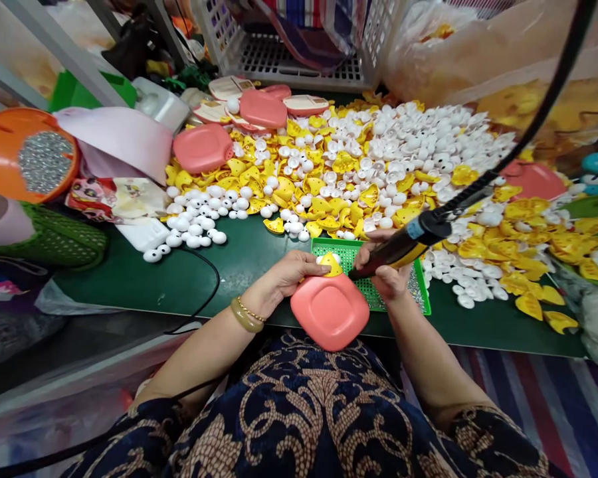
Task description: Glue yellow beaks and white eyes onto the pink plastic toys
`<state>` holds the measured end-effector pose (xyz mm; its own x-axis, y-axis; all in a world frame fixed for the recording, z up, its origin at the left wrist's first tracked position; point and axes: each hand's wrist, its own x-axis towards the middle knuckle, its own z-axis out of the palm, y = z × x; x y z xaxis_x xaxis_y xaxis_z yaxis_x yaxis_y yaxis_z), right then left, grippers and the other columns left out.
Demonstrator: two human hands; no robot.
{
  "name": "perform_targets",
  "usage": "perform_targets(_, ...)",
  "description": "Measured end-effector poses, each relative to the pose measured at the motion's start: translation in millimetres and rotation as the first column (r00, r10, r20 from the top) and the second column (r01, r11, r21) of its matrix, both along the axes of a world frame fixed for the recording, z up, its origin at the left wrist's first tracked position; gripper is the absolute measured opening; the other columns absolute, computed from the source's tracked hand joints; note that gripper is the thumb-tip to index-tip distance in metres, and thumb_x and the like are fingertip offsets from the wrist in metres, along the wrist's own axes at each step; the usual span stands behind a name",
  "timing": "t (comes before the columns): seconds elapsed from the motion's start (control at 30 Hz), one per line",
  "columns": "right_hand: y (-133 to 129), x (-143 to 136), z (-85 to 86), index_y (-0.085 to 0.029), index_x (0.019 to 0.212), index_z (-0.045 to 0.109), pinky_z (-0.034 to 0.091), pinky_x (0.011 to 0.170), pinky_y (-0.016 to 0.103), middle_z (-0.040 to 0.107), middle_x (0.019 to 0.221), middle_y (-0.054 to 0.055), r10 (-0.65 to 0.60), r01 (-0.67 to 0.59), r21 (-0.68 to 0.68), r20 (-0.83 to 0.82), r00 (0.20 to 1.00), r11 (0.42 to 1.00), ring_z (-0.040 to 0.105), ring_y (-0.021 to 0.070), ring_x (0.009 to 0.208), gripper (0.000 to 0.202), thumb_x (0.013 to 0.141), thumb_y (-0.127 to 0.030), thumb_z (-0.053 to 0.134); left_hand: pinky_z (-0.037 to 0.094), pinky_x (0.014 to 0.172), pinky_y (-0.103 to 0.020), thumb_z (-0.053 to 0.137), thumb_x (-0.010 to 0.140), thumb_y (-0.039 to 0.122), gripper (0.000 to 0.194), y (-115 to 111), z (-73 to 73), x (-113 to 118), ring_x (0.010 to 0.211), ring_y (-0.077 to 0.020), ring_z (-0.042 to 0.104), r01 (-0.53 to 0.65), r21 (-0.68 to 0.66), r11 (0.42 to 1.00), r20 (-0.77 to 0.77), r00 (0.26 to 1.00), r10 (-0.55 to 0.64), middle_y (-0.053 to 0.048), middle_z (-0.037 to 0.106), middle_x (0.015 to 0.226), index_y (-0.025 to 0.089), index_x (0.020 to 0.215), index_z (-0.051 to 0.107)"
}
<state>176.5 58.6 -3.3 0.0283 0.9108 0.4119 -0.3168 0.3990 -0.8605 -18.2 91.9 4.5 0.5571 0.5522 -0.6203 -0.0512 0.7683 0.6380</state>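
My left hand point(298, 272) pinches a coral-pink plastic toy body point(333, 312) at its top, where a yellow beak-like piece point(331, 265) and white eye pieces sit. Wrapped around a black corded electric screwdriver point(403, 245) is my right hand point(391, 275), with the tool's tip pointing down left, close beside the yellow piece. Whether the tip touches it I cannot tell. Under both hands lies a green perforated tray point(427, 304) with small silver screws at its right end.
Yellow pieces point(323, 206) and white eye parts point(418, 139) are heaped across the green table point(249, 255). More pink bodies point(202, 147) lie behind. An orange bowl point(72, 174) of screws is at left, a plastic crate point(299, 83) at the back. The screwdriver's cord point(543, 113) hangs from upper right.
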Motion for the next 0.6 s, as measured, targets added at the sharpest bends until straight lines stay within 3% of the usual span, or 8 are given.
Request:
perform_targets(0.2,-4.1,-2.1,60.0,-0.026,0.100,0.063,0.047,0.045,0.027,0.051,0.060,-0.005,-0.178,0.183,0.181,-0.042,0.983,0.966,0.050,0.0122,0.048,0.048,0.069,-0.062,0.069,0.031,0.046,-0.021,0.079,0.062,0.017,0.022,-4.6,0.6,0.6,0.044,-0.0060,0.045,-0.007,0.022,1.000,-0.016,1.000,0.008,0.000,0.054,0.053,0.010,0.058,0.059)
perform_targets(0.3,-6.4,-13.3,79.3,-0.028,0.097,0.065,0.043,0.041,0.027,0.046,0.056,-0.005,-0.245,0.252,0.268,-0.058,0.968,0.930,0.047,0.0120,0.044,0.049,0.070,-0.069,0.065,0.027,0.043,-0.021,0.074,0.067,0.012,0.023,-6.4,8.6,3.2,0.041,-0.0049,0.041,-0.022,0.036,0.999,-0.046,0.999,0.024,0.002,0.051,0.049,0.012,0.054,0.054)
perform_targets(0.47,-8.1,-30.9,72.8,-0.032,0.102,0.065,0.041,0.039,0.029,0.044,0.055,-0.005,-0.272,0.269,0.286,-0.030,0.962,0.920,0.044,0.0125,0.039,0.052,0.070,-0.072,0.062,0.030,0.044,-0.020,0.072,0.070,0.006,0.034,-8.6,20.5,7.5,0.039,-0.0040,0.039,-0.062,0.046,0.997,-0.095,0.993,0.066,0.003,0.047,0.044,0.014,0.048,0.047)
perform_targets(0.6,-6.4,-35.8,61.7,-0.026,0.102,0.067,0.042,0.038,0.031,0.048,0.056,-0.004,-0.227,0.240,0.290,-0.076,0.971,0.927,0.044,0.0141,0.040,0.052,0.069,-0.067,0.064,0.032,0.044,-0.020,0.068,0.074,0.003,0.030,-8.0,14.0,10.0,0.040,-0.0050,0.043,-0.075,0.005,0.997,-0.107,0.991,0.075,0.001,0.051,0.047,0.012,0.051,0.052)
